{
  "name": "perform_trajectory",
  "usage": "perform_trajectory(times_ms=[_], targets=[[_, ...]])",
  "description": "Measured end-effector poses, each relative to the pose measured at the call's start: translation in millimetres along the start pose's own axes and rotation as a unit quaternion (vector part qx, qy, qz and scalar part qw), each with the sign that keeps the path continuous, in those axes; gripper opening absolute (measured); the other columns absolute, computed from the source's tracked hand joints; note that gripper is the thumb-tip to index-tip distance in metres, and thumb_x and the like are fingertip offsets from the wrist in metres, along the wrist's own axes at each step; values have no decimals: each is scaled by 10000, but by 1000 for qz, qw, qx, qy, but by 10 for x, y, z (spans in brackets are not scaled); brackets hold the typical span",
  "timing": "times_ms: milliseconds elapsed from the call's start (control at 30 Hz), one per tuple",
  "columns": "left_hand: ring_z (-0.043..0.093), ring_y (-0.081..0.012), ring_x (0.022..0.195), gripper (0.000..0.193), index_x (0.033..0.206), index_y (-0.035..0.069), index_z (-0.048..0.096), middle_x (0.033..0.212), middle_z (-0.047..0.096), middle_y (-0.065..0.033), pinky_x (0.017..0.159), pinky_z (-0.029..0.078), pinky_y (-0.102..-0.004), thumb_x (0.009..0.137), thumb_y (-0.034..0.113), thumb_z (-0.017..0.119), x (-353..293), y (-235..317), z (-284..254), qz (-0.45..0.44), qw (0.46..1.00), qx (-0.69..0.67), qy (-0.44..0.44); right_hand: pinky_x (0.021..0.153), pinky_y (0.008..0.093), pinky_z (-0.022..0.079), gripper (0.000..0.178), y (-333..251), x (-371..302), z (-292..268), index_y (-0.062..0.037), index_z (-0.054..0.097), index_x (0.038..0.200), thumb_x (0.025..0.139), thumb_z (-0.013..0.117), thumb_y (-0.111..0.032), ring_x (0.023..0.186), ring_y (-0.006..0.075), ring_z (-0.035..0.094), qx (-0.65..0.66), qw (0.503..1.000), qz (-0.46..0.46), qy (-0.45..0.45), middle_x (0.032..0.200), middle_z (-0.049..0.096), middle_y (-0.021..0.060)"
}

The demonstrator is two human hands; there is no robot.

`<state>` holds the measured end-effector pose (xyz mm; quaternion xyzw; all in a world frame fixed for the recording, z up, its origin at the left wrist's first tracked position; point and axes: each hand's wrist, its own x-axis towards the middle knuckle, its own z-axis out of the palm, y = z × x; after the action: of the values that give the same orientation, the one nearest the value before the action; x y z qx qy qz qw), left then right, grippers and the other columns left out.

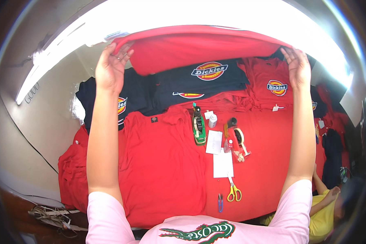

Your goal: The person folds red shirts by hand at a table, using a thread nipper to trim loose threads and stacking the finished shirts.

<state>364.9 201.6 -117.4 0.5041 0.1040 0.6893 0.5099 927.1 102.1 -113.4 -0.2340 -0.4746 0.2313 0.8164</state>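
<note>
My left hand (110, 67) and my right hand (297, 67) are raised high and far apart, each gripping an edge of a red garment (199, 46) stretched between them above the table. Under it lie folded dark navy shirts (199, 83) with round printed badges and a folded red shirt (272, 83). A flat red shirt (162, 162) is spread on the red-covered table (268, 162) below my left arm.
A green tape dispenser (199, 130), a small white bottle (212, 120), a second tape roll (239, 138), white paper slips (223, 162), yellow-handled scissors (233, 191) and a blue snipper (220, 202) lie mid-table. A person in yellow (325, 207) sits low at the right. Cables (53, 215) lie at the lower left.
</note>
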Motion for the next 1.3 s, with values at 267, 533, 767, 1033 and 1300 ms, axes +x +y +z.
perform_trajectory(times_ms=[267, 533, 767, 1033, 1300], targets=[[682, -240, 1090, 463, 1385, 42, 567, 1210, 683, -84, 922, 545, -394, 1039, 348, 560, -111, -1298, -855, -334, 896, 290, 35, 814, 346, 577, 440, 1582, -500, -636, -44, 534, 1395, 990, 677, -139, 1016, 187, 704, -324, 909, 256, 51, 1153, 705, 63], [707, -179, 1068, 197, 1159, -13, 705, 1099, 754, -96, 956, 542, -301, 991, 79, 660, -2878, -1030, -2394, -296, 818, 491, 42, 660, 247, 518, 163, 1165, -3169, -293, -9, 677, 1126, 988, 592, 3, 796, 117, 692, -223, 886, 403, -57, 965, 749, 61], [710, -250, 1053, 211, 1141, -5, 704, 1097, 748, -129, 953, 538, -361, 963, 107, 725, -5036, 342, -3046, -269, 685, 655, 171, 736, 255, 556, 142, 717, -5429, -54, 9, 701, 1127, 987, 686, -1, 845, 128, 716, -228, 779, 580, -74, 972, 760, 71], [688, -307, 1009, 314, 1097, -8, 682, 1053, 721, -161, 901, 534, -399, 953, 251, 785, -5393, 498, -2867, -319, 706, 622, 115, 590, 290, 455, 221, 585, -6002, 891, -18, 657, 913, 912, 827, -159, 611, 87, 533, -442, 683, 548, -195, 686, 599, 17], [605, -299, 836, 250, 891, -26, 606, 894, 605, -141, 785, 496, -391, 995, 168, 724, -5172, 529, -2864, -229, 732, 635, 88, 598, 323, 476, 222, 828, -6280, 717, 1, 649, 883, 937, 793, -158, 630, 136, 574, -483, 724, 488, -64, 702, 635, 56]])
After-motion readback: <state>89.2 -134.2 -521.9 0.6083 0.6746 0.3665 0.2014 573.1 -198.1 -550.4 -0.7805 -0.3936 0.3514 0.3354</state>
